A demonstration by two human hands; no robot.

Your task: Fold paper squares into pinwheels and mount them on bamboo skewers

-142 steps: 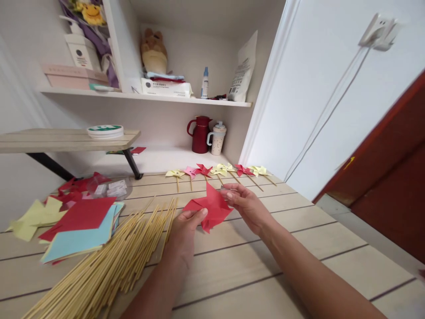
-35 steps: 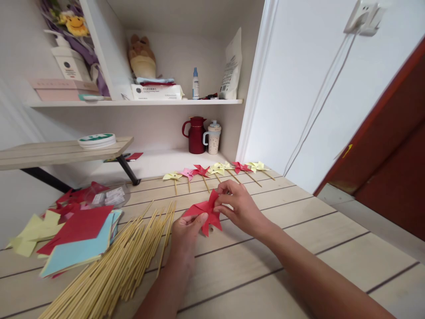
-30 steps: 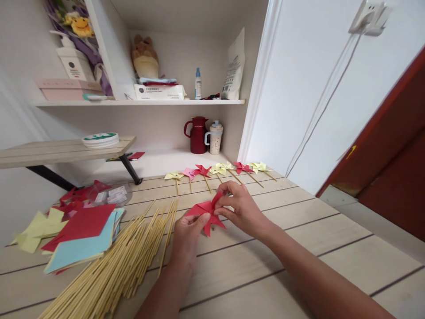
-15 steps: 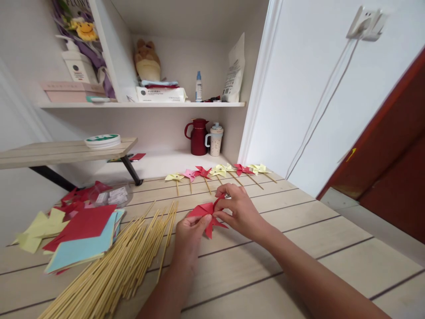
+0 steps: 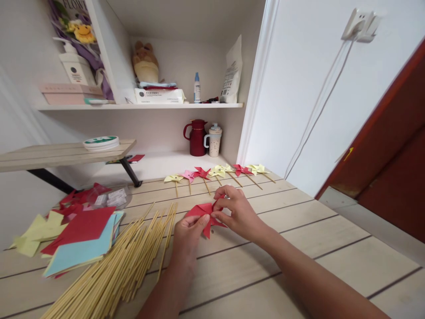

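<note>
A red paper pinwheel (image 5: 203, 210) is held just above the table between my two hands, its blades partly folded toward the middle. My left hand (image 5: 190, 230) pinches its left side, thumb on top near the centre. From the right, my right hand (image 5: 234, 210) grips a blade with thumb and fingers close to the centre; a small shiny bit shows by these fingers, too small to name. No stick is visible on this pinwheel. Beside my left forearm lies a large bundle of thin wooden sticks (image 5: 133, 252).
Finished pinwheels on sticks (image 5: 202, 173) lie in a row at the back. Coloured paper sheets (image 5: 83, 239), yellow cut paper (image 5: 41, 228) and a clear container (image 5: 116, 197) are at left. A small raised shelf (image 5: 66, 153), a red jug (image 5: 198, 138) and a cup (image 5: 214, 141) stand behind.
Both hands keep their grip on the red pinwheel with hardly any movement. The whole view has shifted slightly.
</note>
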